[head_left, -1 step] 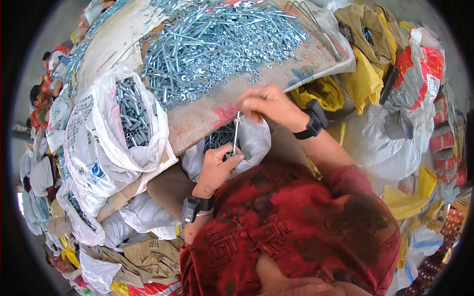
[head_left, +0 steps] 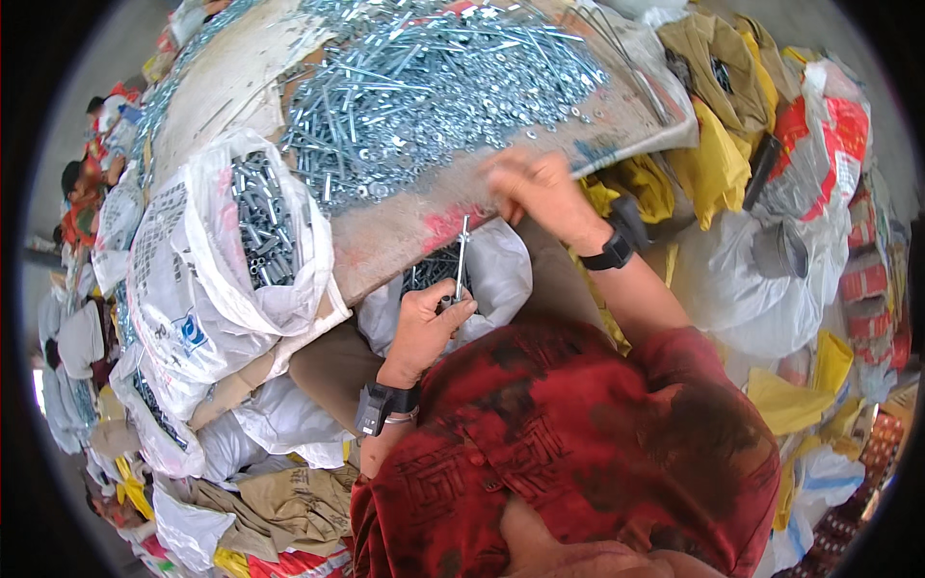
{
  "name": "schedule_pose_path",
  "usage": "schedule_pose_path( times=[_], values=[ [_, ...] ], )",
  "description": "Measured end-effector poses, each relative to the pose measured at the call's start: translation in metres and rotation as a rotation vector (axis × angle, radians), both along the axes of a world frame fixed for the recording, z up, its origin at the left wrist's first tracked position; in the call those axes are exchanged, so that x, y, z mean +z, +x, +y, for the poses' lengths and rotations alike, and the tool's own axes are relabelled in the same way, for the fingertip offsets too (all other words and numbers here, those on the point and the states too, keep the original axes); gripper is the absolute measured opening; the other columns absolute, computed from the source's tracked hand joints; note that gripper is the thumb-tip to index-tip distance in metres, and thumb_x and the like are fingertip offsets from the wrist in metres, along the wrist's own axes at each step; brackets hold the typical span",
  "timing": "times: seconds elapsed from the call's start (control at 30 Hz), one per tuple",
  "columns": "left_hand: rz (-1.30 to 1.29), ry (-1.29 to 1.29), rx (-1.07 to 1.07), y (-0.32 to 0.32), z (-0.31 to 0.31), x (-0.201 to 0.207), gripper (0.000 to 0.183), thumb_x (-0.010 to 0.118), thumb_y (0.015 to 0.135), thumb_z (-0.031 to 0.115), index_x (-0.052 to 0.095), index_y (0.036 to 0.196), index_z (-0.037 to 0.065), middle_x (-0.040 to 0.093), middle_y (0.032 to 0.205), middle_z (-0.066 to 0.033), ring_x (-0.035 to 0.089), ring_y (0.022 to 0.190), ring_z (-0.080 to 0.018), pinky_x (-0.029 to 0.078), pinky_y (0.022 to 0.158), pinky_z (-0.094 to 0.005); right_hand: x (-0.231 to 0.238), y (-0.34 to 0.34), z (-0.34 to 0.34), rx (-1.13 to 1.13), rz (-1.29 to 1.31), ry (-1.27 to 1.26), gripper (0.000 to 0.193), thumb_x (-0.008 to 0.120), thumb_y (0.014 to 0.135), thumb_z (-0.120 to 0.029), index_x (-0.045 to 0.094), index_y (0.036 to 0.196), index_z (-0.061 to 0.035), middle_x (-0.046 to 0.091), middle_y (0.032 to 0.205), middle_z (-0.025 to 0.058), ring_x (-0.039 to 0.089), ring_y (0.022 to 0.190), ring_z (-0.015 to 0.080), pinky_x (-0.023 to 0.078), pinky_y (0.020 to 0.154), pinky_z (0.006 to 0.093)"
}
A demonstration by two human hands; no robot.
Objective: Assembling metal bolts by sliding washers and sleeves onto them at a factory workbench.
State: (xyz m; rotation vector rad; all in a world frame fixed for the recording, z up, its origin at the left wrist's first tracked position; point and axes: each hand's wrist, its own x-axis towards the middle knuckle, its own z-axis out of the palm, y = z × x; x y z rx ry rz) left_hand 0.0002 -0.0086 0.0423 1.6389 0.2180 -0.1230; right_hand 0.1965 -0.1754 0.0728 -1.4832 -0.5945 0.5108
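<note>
My left hand (head_left: 431, 323) is closed around the lower part of a long, thin metal bolt (head_left: 462, 252), which points upward with its tip free. A small ring-like piece, perhaps a washer or nut, shows near the bolt's upper end. At the near edge of the worktable, my right hand (head_left: 544, 197) is a little up and right of the bolt's tip, apart from it. Its fingers are bent and smeared by motion, so what they hold, if anything, cannot be made out. Below the bolt, a white sack (head_left: 506, 275) holds dark metal parts.
A large heap of metal rods, nuts and washers (head_left: 434, 91) covers much of the worktable (head_left: 381, 241). At left stands a white sack (head_left: 173, 279) full of metal sleeves (head_left: 260, 226). Yellow bags (head_left: 718, 159) and a grey metal cup (head_left: 779, 250) are at right.
My right hand has drawn away from the bolt's upper end, moving a little to the right and up. The left hand and the bolt have hardly moved.
</note>
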Motion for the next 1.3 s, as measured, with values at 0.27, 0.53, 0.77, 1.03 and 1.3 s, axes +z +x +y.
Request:
schedule_pose_path(
  times=[0.27,0.53,0.77,1.03,1.3],
  values=[
    [-0.043,-0.035,0.193,0.003,0.0,-0.004,0.012,0.07,0.09,0.018,0.067,0.091,0.006,0.057,0.069,0.0048,0.05,0.059,-0.0013,0.045,0.05,-0.019,-0.031,0.115,-0.035,-0.607,-1.068,-1.029,0.014,0.057,0.085,-0.007,0.063,0.097,-0.002,0.06,0.103,0.0209,0.064,0.09,0.041,0.052,0.074,0.0489],
    [-0.097,0.015,0.192,-0.007,-0.001,-0.007,0.009,0.068,0.091,0.015,0.066,0.093,0.006,0.055,0.069,0.0043,0.049,0.058,-0.0027,0.043,0.052,-0.02,-0.031,0.111,-0.038,-0.597,-1.129,-0.979,0.016,0.056,0.082,-0.002,0.061,0.097,-0.0031,0.06,0.099,0.0191,0.063,0.091,0.0393,0.052,0.074,0.0486],
    [-0.083,-0.06,0.183,-0.012,-0.007,0.007,0.009,0.067,0.091,0.014,0.067,0.094,0.005,0.055,0.068,0.0043,0.047,0.056,-0.0022,0.041,0.051,-0.02,-0.029,0.112,-0.048,-0.625,-1.189,-0.946,0.018,0.061,0.081,0.003,0.061,0.098,-0.0014,0.062,0.095,0.0139,0.066,0.086,0.0307,0.055,0.072,0.0416],
    [-0.149,0.419,0.045,-0.018,-0.02,0.018,0.013,0.068,0.086,0.013,0.067,0.091,0.002,0.064,0.074,-0.0067,0.057,0.07,-0.0116,0.046,0.067,-0.0287,0.039,-0.028,-0.007,0.254,-0.217,0.153,0.011,0.061,0.089,0.005,0.066,0.099,0.0032,0.06,0.082,0.0039,0.064,0.069,0.0127,0.056,0.063,0.0258],
    [-0.344,0.556,0.151,-0.027,-0.027,0.02,0.02,0.07,0.083,0.022,0.062,0.087,0.004,0.06,0.07,-0.0192,0.062,0.07,-0.0393,0.046,0.06,-0.0439,0.034,-0.051,-0.013,0.196,-0.044,0.275,0.009,0.065,0.091,-0.003,0.066,0.098,0.0028,0.056,0.075,0.0032,0.059,0.061,0.0096,0.05,0.054,0.0234]
  ],
)
